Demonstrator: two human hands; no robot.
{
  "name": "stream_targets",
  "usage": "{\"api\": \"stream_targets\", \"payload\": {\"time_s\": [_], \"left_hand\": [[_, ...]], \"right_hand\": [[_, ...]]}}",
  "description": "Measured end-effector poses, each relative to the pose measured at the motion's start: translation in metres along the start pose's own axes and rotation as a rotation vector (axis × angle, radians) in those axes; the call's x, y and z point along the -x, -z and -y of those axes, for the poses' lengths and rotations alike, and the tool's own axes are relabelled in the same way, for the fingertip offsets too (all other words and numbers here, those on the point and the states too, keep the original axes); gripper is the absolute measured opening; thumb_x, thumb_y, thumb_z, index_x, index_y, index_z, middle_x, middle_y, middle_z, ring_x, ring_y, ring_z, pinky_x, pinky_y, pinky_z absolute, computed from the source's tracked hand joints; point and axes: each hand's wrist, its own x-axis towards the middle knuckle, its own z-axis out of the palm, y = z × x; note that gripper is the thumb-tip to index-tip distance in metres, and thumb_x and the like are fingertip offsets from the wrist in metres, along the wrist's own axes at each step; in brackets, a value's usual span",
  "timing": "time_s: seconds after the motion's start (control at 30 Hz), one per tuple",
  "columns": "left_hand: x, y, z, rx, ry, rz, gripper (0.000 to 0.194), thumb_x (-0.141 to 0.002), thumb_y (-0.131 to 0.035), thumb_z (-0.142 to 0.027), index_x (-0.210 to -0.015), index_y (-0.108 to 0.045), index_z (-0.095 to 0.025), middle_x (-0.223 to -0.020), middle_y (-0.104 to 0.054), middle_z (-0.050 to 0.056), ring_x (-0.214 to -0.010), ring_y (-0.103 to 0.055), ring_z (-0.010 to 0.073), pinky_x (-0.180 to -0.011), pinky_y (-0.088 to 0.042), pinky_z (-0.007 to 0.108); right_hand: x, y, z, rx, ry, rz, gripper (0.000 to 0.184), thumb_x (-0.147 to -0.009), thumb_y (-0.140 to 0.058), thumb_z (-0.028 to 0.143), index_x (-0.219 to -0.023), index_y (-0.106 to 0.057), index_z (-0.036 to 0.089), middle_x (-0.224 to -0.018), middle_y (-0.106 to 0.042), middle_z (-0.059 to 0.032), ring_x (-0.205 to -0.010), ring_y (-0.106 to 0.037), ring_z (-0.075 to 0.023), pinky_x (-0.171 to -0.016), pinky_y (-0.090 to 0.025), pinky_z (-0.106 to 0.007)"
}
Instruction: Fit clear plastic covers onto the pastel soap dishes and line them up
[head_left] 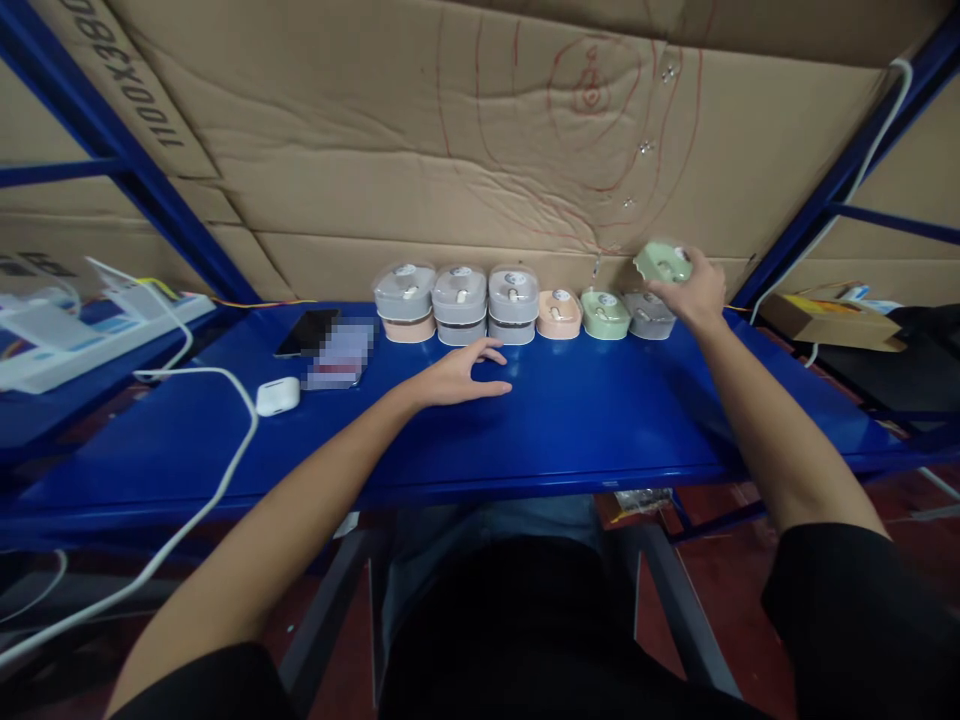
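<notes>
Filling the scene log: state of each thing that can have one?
Light-green plastic container: aloft in right hand, grip closed
Left hand: open, holding nothing
Three upper grey plastic containers: each stacked on another, lid on
Single peach plastic container: upright, lid on
Single green plastic container: same
Single grey plastic container: same
White rounded earbud case: shut
Pixelated flat phone: screen unreadable

A: "You look to be in a workshop or warehouse bay."
B: "Yes, your blue surface (600, 420) stands within a metal frame (60, 85), walled with printed cardboard (337, 130)."
</notes>
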Motion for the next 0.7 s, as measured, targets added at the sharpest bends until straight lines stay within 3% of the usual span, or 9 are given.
{"api": "stream_targets", "payload": {"time_s": [0.1, 0.27, 0.4, 0.5, 0.6, 0.7], "left_hand": [[0.001, 0.001, -0.002, -0.011, 0.015, 0.026, 0.088, -0.087, -0.084, -0.061, -0.160, -0.053, -0.021, -0.157, -0.070, 0.018, -0.153, -0.063, 0.0383, -0.131, -0.044, 0.058], [0.001, 0.001, -0.002, -0.042, 0.006, 0.051, 0.086, -0.090, -0.081, -0.062, -0.160, -0.051, -0.021, -0.161, -0.067, 0.019, -0.155, -0.060, 0.0385, -0.132, -0.043, 0.056], [0.001, 0.002, -0.003, -0.055, 0.014, 0.059, 0.086, -0.089, -0.080, -0.064, -0.158, -0.053, -0.020, -0.163, -0.064, 0.020, -0.156, -0.059, 0.0390, -0.132, -0.043, 0.055], [0.001, 0.003, -0.004, -0.068, 0.013, 0.066, 0.082, -0.089, -0.079, -0.065, -0.154, -0.056, -0.020, -0.165, -0.063, 0.020, -0.157, -0.059, 0.0389, -0.132, -0.044, 0.055], [0.001, 0.003, -0.004, -0.086, 0.005, 0.069, 0.078, -0.090, -0.078, -0.066, -0.150, -0.058, -0.020, -0.166, -0.062, 0.020, -0.157, -0.058, 0.0386, -0.132, -0.043, 0.054], [0.001, 0.003, -0.002, -0.089, -0.002, 0.061, 0.078, -0.090, -0.078, -0.066, -0.150, -0.058, -0.020, -0.165, -0.064, 0.020, -0.156, -0.060, 0.0383, -0.132, -0.044, 0.055]], "right_hand": [[-0.003, -0.008, 0.010, 0.107, -0.086, 0.119, 0.082, -0.090, -0.088, 0.054, -0.159, -0.065, 0.016, -0.150, -0.063, -0.0299, -0.136, -0.066, -0.0388, -0.112, -0.049, -0.053], [0.011, -0.014, 0.014, 0.181, -0.122, 0.177, 0.087, -0.091, -0.093, 0.054, -0.162, -0.060, 0.016, -0.153, -0.058, -0.0331, -0.133, -0.065, -0.0415, -0.108, -0.047, -0.053], [0.012, -0.020, 0.003, 0.125, -0.100, 0.171, 0.085, -0.089, -0.093, 0.054, -0.156, -0.064, 0.011, -0.150, -0.058, -0.0362, -0.131, -0.063, -0.0458, -0.107, -0.045, -0.057], [0.012, -0.019, 0.000, 0.136, -0.079, 0.061, 0.080, -0.096, -0.080, 0.059, -0.156, -0.063, 0.009, -0.151, -0.059, -0.0367, -0.138, -0.061, -0.0500, -0.113, -0.044, -0.063], [0.021, -0.019, 0.010, 0.119, 0.174, -0.085, 0.073, -0.102, -0.067, 0.055, -0.156, -0.060, 0.007, -0.159, -0.056, -0.0342, -0.150, -0.053, -0.0491, -0.123, -0.041, -0.065], [0.039, -0.037, 0.034, 0.039, 0.651, 0.083, 0.078, -0.100, -0.065, 0.059, -0.160, -0.056, 0.010, -0.172, -0.050, -0.0288, -0.160, -0.046, -0.0469, -0.131, -0.038, -0.065]]}}
